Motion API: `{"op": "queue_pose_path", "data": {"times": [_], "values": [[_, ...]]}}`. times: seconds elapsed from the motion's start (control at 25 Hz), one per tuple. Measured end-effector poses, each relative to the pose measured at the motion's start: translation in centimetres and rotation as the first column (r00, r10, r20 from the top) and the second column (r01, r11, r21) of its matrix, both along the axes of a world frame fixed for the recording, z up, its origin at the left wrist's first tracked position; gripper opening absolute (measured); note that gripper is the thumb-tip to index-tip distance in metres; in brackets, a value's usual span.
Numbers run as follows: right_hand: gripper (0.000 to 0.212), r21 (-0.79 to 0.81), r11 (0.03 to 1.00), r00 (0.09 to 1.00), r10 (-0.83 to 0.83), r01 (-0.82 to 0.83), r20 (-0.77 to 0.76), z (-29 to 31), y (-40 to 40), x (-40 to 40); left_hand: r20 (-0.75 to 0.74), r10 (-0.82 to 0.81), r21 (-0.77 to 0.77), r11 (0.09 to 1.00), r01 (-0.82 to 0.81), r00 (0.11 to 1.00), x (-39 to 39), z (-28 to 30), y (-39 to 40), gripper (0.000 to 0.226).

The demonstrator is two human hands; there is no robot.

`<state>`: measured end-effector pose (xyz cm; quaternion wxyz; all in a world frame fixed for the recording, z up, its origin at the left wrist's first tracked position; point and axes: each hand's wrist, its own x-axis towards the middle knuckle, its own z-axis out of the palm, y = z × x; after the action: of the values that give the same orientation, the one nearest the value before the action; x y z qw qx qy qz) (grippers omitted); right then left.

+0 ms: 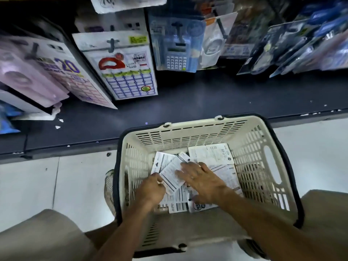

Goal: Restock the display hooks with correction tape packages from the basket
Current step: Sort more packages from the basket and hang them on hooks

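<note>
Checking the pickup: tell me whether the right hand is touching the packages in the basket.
Touching. The head view shows the right hand lying fingers-spread on the packages.

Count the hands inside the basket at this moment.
2. The left hand pinches a package at the basket's left side; the right hand lies flat on the pile mid-basket. None appear hidden.

Left hand [153, 186] pinching (right hand [200, 180] flat).
</note>
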<state>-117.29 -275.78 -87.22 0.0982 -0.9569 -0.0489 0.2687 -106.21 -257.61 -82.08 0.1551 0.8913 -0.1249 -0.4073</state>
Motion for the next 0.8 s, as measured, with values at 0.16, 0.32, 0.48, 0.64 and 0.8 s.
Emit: {"op": "queue_pose_path", "data": {"times": [0.16,0.32,0.48,0.64,0.8], "values": [[0.118,-0.082,0.992,0.994,0.092,-0.096,-0.059,-3.4,6.4,1.8,0.129,0.152,-0.061,0.988,-0.145,0.98,0.6,-1.5,0.1,0.014],[0.1,-0.201,0.979,0.999,-0.029,0.02,-0.038,-4.2,6.1,4.5,0.181,0.223,-0.171,0.966,-0.192,0.958,0.5,-1.8,0.4,0.023],[0.098,-0.215,0.956,0.98,-0.201,0.198,0.009,-4.1,4.1,5.6,0.18,0.231,-0.216,0.957,-0.191,0.956,0.4,-1.9,0.6,0.029],[0.1,-0.237,0.936,0.962,-0.272,0.262,-0.011,-4.4,6.3,6.0,0.165,0.303,-0.263,0.931,-0.254,0.939,0.0,-2.0,0.3,0.028],[0.085,-0.258,0.934,0.967,-0.255,0.248,0.003,-4.2,8.2,7.9,0.104,0.365,-0.35,0.884,-0.309,0.925,-0.7,-2.3,-0.4,0.022]]}}
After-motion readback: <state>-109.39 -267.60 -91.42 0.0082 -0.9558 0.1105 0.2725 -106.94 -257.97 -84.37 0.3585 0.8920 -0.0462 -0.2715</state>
